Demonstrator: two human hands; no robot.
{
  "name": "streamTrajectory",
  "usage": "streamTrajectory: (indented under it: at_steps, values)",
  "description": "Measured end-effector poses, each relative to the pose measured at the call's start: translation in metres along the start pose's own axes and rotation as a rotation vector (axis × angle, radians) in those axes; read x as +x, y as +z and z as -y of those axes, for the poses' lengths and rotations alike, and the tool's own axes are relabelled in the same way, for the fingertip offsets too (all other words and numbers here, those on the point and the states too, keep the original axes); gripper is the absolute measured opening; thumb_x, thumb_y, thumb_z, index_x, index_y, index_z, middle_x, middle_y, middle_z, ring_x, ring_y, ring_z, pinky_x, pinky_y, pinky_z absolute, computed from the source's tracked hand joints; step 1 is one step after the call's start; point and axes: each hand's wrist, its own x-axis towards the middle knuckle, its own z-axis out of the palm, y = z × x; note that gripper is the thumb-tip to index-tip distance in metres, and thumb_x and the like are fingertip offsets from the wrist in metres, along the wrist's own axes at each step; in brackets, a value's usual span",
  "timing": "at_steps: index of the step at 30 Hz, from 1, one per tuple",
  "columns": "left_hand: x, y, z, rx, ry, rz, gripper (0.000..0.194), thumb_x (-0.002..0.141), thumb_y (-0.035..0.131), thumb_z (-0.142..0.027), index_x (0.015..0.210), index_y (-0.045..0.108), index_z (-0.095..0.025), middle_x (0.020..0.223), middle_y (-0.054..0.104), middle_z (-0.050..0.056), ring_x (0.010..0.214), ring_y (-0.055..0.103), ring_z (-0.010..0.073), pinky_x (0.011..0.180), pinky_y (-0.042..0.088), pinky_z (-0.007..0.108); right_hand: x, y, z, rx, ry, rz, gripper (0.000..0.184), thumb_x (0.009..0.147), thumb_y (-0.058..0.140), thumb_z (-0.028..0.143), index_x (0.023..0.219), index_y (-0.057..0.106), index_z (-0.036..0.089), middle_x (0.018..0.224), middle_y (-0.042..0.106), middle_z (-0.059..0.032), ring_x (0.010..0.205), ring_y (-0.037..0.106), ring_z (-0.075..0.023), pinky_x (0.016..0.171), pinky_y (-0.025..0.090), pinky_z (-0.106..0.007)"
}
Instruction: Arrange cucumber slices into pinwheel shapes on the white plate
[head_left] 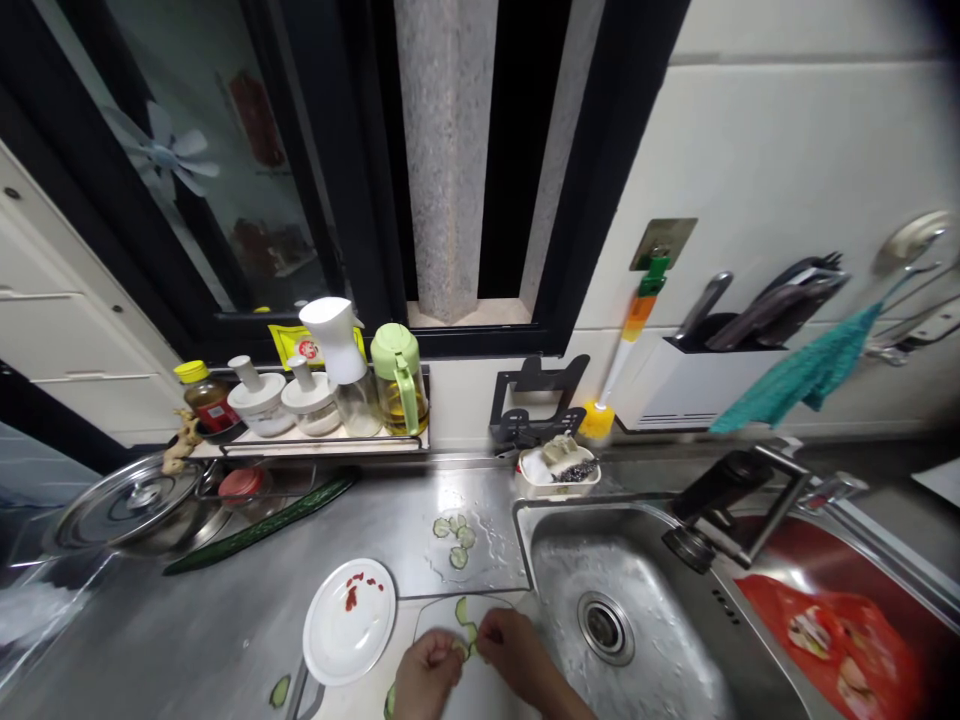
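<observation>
Stainless steel runs across the lower half of the frame as a wet kitchen surface under a dark window, with a sink set into it at lower right. At the bottom centre, the left hand and right hand meet over a pale cutting board, their fingers pinched together on a thin cucumber slice held between them; both hands look closed on it, though the exact grip is small and partly hidden. Handling so thin a piece well, I judge, calls for a light pinch with the fingertips and keeping it low over the board so it does not tear or slip on the wet steel. Just beyond the hands, more cucumber slices lie loose in a puddle, and one stray piece sits at lower left. Beside the board, a white plate holds only a few red bits. Farther left lie a whole cucumber and a pot lid. A rack at centre left carries jars and an oil bottle holding yellow oil. A red bag with scraps fills the basin at lower right.
</observation>
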Motion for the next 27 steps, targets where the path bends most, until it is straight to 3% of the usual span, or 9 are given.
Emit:
streamTrajectory:
  at_steps: [4, 10, 15, 27]
  values:
    - [0.002, 0.003, -0.002, 0.241, 0.065, -0.124, 0.016, 0.069, 0.062, -0.036, 0.064, 0.061, -0.021, 0.053, 0.050, -0.006, 0.055, 0.047, 0.0107, 0.059, 0.036, 0.021, 0.011, -0.003, 0.000, -0.113, -0.033, -0.005, 0.016, 0.068, 0.051, 0.011, 0.064, 0.066, 0.017, 0.066, 0.067, -0.0024, 0.064, 0.056, -0.0144, 0.060, 0.034, -0.026]
    - [0.004, 0.009, -0.009, 0.452, 0.084, -0.253, 0.014, 0.076, 0.054, -0.028, 0.064, 0.059, -0.022, 0.057, 0.052, -0.004, 0.060, 0.050, 0.0125, 0.061, 0.036, 0.020, 0.022, -0.002, 0.004, -0.273, -0.052, -0.011, 0.021, 0.076, 0.048, 0.014, 0.074, 0.068, 0.018, 0.076, 0.071, -0.0063, 0.077, 0.061, -0.0195, 0.067, 0.037, -0.029]
    - [0.007, 0.011, -0.017, 0.545, 0.062, -0.262, 0.015, 0.077, 0.053, -0.025, 0.063, 0.058, -0.022, 0.058, 0.054, -0.003, 0.060, 0.050, 0.0131, 0.063, 0.036, 0.021, 0.024, -0.003, 0.011, -0.394, -0.101, -0.005, 0.023, 0.081, 0.045, 0.016, 0.080, 0.068, 0.018, 0.085, 0.072, -0.0097, 0.094, 0.059, -0.0272, 0.075, 0.037, -0.036]
    - [0.005, 0.016, -0.025, 0.564, 0.038, -0.278, 0.015, 0.080, 0.050, -0.021, 0.071, 0.062, -0.023, 0.059, 0.060, -0.002, 0.060, 0.054, 0.0143, 0.061, 0.035, 0.022, 0.027, -0.003, 0.016, -0.478, -0.139, 0.015, 0.023, 0.084, 0.044, 0.018, 0.086, 0.066, 0.016, 0.092, 0.071, -0.0107, 0.099, 0.058, -0.0286, 0.078, 0.038, -0.039]
